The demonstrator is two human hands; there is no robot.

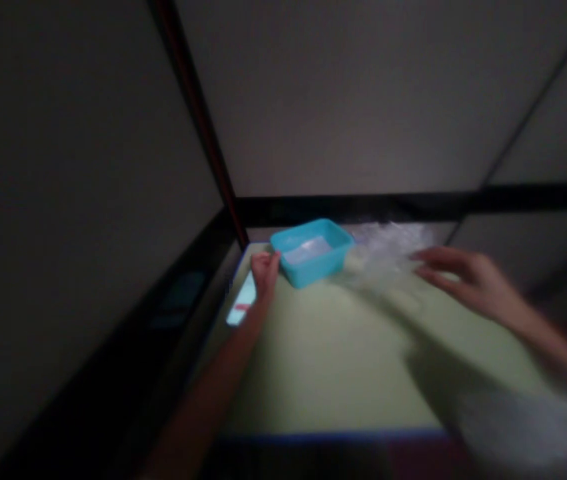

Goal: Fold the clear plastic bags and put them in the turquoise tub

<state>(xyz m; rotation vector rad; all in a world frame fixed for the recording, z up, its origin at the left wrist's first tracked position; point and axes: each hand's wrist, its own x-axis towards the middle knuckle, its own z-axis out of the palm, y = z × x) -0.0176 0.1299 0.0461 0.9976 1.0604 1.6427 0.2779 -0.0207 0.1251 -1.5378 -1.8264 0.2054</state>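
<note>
A light-blue basket [316,270] stands at the back left of the pale table, with something whitish and flat on its floor. My left hand [264,267] is closed at the basket's left corner, its fingers curled against the rim. Just right of the basket lies a crumpled heap of clear plastic [390,243], blurred at its edges. My right hand [456,273] is at the right of this plastic, thumb and fingers apart, fingertips close to its edge. Whether they touch it is hard to tell through the blur.
A white, lit rectangular object with a red mark [243,307] lies by the table's left edge, partly behind my left forearm. The table [323,373] has a blue border. Dark-framed grey panels rise behind and to the left. A shadow falls across the table's right part.
</note>
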